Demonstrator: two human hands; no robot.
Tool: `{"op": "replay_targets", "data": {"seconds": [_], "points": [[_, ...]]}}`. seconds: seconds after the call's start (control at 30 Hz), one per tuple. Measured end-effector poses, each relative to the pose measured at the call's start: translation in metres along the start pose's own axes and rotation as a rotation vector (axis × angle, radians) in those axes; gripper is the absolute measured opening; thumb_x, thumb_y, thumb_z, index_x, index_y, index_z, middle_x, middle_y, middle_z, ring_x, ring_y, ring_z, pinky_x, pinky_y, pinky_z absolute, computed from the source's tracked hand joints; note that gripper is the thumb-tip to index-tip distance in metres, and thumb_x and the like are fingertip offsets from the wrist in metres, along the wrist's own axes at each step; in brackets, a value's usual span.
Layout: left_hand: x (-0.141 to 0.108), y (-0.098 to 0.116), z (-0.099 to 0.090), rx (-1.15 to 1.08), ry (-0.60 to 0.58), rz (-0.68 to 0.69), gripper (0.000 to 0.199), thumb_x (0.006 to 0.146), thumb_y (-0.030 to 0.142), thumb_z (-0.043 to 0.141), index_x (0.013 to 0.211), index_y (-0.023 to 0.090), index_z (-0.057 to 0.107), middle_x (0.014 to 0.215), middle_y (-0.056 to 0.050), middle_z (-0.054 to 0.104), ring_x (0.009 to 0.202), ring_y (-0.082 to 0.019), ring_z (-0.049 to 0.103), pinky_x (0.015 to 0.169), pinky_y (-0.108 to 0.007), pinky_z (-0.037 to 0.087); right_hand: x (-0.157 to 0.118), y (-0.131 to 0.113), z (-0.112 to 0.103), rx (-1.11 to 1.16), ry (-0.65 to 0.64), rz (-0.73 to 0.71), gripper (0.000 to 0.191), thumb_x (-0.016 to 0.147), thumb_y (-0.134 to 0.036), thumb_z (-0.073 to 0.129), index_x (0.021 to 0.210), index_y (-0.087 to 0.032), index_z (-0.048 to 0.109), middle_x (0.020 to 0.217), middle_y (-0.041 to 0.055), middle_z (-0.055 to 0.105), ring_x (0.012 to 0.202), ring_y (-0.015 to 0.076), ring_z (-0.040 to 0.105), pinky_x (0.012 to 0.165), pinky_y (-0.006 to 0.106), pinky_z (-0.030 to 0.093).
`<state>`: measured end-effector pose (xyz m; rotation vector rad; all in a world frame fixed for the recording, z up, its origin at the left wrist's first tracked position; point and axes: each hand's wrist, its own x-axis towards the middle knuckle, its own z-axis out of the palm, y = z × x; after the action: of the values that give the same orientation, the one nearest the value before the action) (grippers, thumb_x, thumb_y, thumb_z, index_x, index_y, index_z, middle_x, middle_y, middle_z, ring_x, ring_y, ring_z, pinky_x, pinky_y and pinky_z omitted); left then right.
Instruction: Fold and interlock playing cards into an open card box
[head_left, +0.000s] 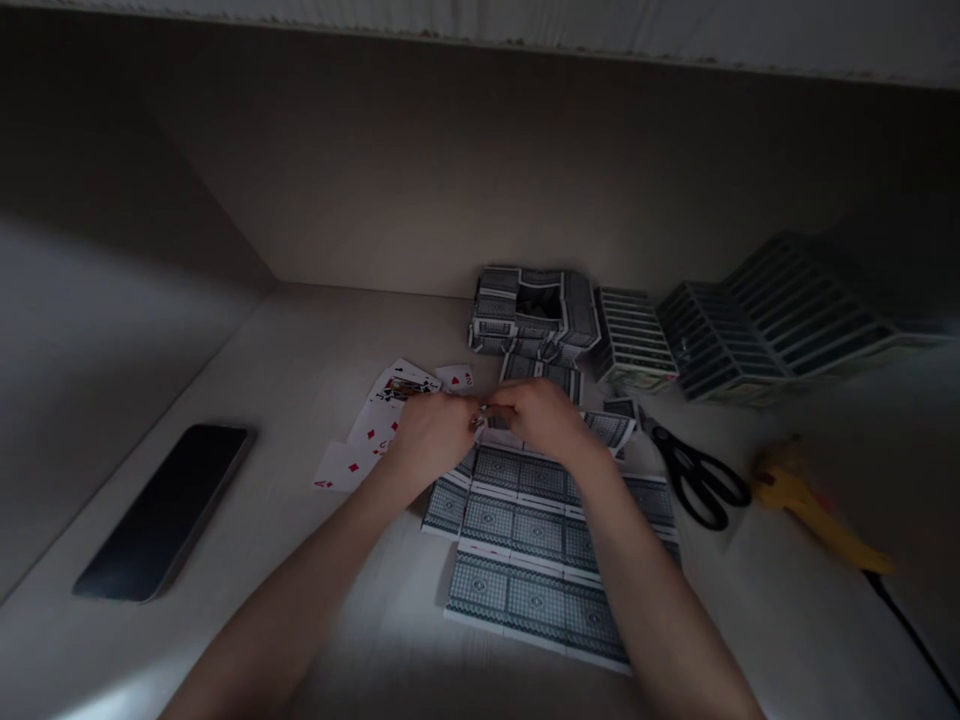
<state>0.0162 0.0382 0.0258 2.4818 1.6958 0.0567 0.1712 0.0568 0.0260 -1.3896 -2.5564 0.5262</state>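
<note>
My left hand (439, 430) and my right hand (547, 415) meet above rows of folded playing cards (536, 520), which lie with patterned backs up. Both hands are closed, fingertips together, pinching what looks like a playing card (499, 428); the fingers hide most of it. Loose face-up cards (367, 430) spread beside my left hand, a jack among them. To the right of my right wrist, a bent card (611, 430) sticks out. Behind the hands stands a boxy shape built from folded cards (495, 300), with a square opening on top.
Stepped card structures (637, 330) stand at the back right, with larger ones (802, 310) beside them. Black-handled scissors (694, 470) and a yellow glue gun (817, 515) with a cord lie on the right. A dark phone (165, 510) lies left. Walls enclose the back and left.
</note>
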Motion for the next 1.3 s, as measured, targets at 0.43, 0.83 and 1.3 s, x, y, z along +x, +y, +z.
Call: {"op": "replay_targets", "data": {"seconds": [0.43, 0.83, 1.3], "points": [[0.002, -0.006, -0.003, 0.008, -0.055, 0.003, 0.029, 0.078, 0.025, 0.039, 0.078, 0.022, 0.068, 0.073, -0.008, 0.067, 0.071, -0.025, 0.062, 0.058, -0.031, 0.041, 0.0, -0.005, 0.0, -0.027, -0.008, -0.015, 0.021, 0.075, -0.011, 0.05, 0.08, -0.021, 0.067, 0.082, 0.0026, 0.067, 0.083, 0.0151, 0.059, 0.065, 0.022, 0.035], [0.006, -0.006, 0.013, -0.409, 0.117, -0.029, 0.016, 0.078, 0.022, 0.046, 0.083, 0.02, 0.061, 0.077, -0.002, 0.067, 0.071, -0.015, 0.061, 0.06, -0.021, 0.041, 0.0, 0.007, 0.003, 0.156, 0.089, 0.037, 0.016, 0.076, -0.015, 0.051, 0.077, -0.018, 0.067, 0.079, 0.004, 0.068, 0.075, 0.0146, 0.059, 0.065, 0.021, 0.037], [0.007, 0.0, 0.017, -0.566, 0.11, -0.026, 0.026, 0.077, 0.014, 0.042, 0.087, 0.02, 0.065, 0.082, -0.002, 0.067, 0.078, -0.015, 0.06, 0.068, -0.023, 0.043, -0.007, 0.013, -0.007, 0.17, 0.121, 0.08, 0.017, 0.069, -0.012, 0.052, 0.078, -0.017, 0.066, 0.078, 0.0024, 0.068, 0.072, 0.0145, 0.059, 0.062, 0.022, 0.038]]}}
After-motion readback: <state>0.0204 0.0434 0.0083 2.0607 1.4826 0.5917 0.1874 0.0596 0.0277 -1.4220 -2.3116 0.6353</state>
